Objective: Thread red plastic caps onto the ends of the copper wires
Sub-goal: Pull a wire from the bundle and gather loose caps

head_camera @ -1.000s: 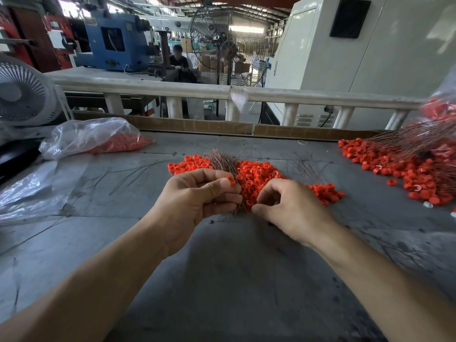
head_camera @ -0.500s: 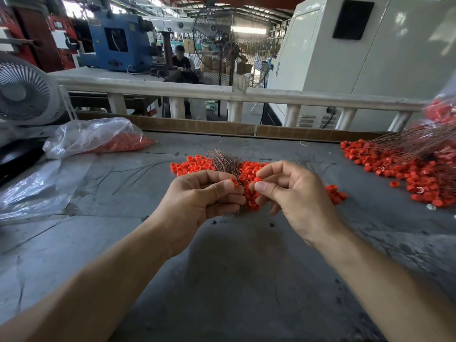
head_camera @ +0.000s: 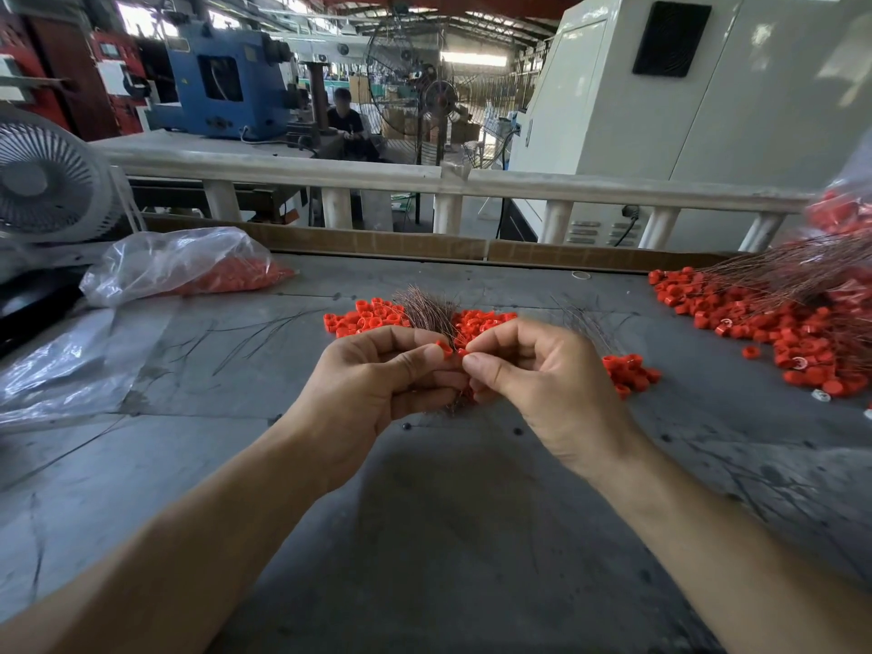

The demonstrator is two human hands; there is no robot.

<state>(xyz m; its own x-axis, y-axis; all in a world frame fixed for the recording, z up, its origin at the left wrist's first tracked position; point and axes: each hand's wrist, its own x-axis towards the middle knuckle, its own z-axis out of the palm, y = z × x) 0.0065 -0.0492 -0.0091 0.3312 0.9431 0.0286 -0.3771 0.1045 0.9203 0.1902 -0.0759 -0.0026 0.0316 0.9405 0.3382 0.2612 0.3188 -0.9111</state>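
My left hand (head_camera: 377, 384) is closed around a bundle of thin copper wires (head_camera: 427, 311) whose ends fan up above the fist, and a red cap (head_camera: 444, 347) sits at its thumb tip. My right hand (head_camera: 538, 380) pinches a small red cap (head_camera: 462, 353) between thumb and forefinger, right against the left thumb. Both hands hover above a heap of loose red caps (head_camera: 373, 318) on the grey table (head_camera: 448, 535). Part of the heap is hidden behind the hands.
A second heap of red caps (head_camera: 778, 332) with long copper wires (head_camera: 792, 271) lies at the right. A clear bag of caps (head_camera: 188, 266) and flat plastic sheeting (head_camera: 56, 365) lie at the left, beside a white fan (head_camera: 47, 181). A white railing (head_camera: 424, 174) runs behind the table.
My right hand lifted from the cap heap with a cap and came up against my left thumb. My left hand rose slightly, still holding the wires.
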